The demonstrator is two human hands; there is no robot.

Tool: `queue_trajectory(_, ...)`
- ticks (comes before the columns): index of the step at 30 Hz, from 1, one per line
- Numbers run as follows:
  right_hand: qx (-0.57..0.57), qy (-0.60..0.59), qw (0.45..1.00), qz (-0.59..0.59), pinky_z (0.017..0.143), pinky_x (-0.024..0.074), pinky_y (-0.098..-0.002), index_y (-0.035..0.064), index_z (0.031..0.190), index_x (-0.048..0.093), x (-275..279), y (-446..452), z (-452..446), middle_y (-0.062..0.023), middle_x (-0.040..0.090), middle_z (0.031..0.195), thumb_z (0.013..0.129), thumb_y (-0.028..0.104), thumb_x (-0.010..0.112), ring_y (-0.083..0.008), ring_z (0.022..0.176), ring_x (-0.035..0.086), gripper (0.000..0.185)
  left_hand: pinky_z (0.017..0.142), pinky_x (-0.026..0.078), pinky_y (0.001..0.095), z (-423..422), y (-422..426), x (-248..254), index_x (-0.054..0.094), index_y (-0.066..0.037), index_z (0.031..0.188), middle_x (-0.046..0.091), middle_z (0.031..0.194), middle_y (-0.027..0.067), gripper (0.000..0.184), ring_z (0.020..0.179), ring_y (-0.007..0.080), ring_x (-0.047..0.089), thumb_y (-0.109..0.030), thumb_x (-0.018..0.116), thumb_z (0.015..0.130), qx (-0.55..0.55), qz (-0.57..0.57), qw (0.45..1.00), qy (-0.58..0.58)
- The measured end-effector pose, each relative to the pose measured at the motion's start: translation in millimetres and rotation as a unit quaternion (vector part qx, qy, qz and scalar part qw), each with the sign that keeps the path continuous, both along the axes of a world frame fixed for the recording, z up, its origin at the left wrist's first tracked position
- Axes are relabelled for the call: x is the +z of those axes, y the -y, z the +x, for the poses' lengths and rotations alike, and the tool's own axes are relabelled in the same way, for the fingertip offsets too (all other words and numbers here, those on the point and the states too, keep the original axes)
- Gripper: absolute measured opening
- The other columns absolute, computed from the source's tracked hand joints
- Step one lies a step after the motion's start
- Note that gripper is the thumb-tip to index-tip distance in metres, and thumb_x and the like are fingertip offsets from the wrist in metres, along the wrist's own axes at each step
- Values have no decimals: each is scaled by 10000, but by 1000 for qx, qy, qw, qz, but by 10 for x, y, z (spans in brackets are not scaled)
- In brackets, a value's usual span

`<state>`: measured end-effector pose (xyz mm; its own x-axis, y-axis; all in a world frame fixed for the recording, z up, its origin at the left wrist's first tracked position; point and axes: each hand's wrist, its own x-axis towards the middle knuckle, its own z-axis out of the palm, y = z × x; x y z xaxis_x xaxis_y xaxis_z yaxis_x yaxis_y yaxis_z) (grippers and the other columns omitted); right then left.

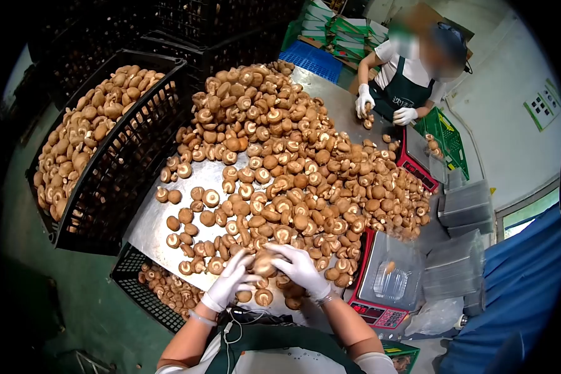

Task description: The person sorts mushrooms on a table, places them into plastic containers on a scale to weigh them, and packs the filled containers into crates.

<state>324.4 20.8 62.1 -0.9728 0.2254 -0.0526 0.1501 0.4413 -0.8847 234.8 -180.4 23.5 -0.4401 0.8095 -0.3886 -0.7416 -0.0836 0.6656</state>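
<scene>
Brown mushrooms (pixel 280 181) lie in a large heap on the metal table (pixel 159 218). At the table's near edge, my left hand (pixel 233 279), in a white glove, has its fingers spread beside a blurred mushroom (pixel 265 263). My right hand (pixel 299 268), gloved too, is on the other side of that mushroom; its fingers are bent towards it, and contact is hard to tell from the blur. To the right, a red scale (pixel 375 311) bears a clear plastic tray (pixel 391 279) with one small mushroom piece in it.
A black crate (pixel 127 134) full of mushrooms stands at the left, a lower crate (pixel 146 306) below it. Stacked clear trays (pixel 455 265) are at the right. Across the table, a co-worker (pixel 411 78) handles mushrooms near another red scale (pixel 417 165).
</scene>
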Motion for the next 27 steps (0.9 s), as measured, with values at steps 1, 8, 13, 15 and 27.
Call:
queue_trajectory(1, -16, -64, 995, 80, 792, 497, -334, 55, 1187, 579, -37, -45, -118, -126, 647, 1005, 838, 172, 654, -248, 909, 634, 376, 781, 543, 291, -48, -9, -49, 264, -45, 1431, 449, 1348, 197, 589, 1017, 240, 617, -308, 493, 955, -25, 52, 996, 66)
queue_trajectory(8, -68, -79, 907, 409, 760, 467, -383, 67, 1120, 592, -462, -412, -805, -111, 609, 905, 777, 203, 679, -295, 831, 582, 379, 842, 553, 396, -225, 3, -100, 337, 0, 1363, 486, 1299, 191, 512, 1151, 332, 540, -283, 477, 960, -2, 105, 988, 113)
queue_trajectory(13, -135, -83, 953, -257, 934, 448, -332, 33, 1233, 518, 41, -488, -379, -109, 593, 1156, 848, 211, 657, -228, 1091, 568, 446, 1020, 402, 468, -308, 145, -22, 249, -36, 1435, 344, 1447, 150, 559, 1273, 281, 431, -214, 455, 947, 56, 169, 970, 166)
queue_trajectory(15, -128, -151, 851, -487, 932, 469, -369, 42, 1255, 485, 44, -491, -85, -109, 562, 1200, 884, 257, 623, -225, 1129, 544, 451, 1032, 391, 457, -323, 156, 22, 234, -29, 1440, 325, 1457, 150, 593, 1304, 272, 393, -123, 474, 906, 78, 193, 960, 189)
queue_trajectory(27, -119, 16, 789, -602, 953, 406, -262, 27, 1398, 326, -149, 466, 140, -91, 458, 1325, 931, 184, 481, -162, 1157, 495, 516, 1068, 319, 356, 21, -280, 441, 318, 1, 1403, 414, 1386, 207, 649, 1301, 311, 399, -59, 568, 808, -38, -33, 856, -515)
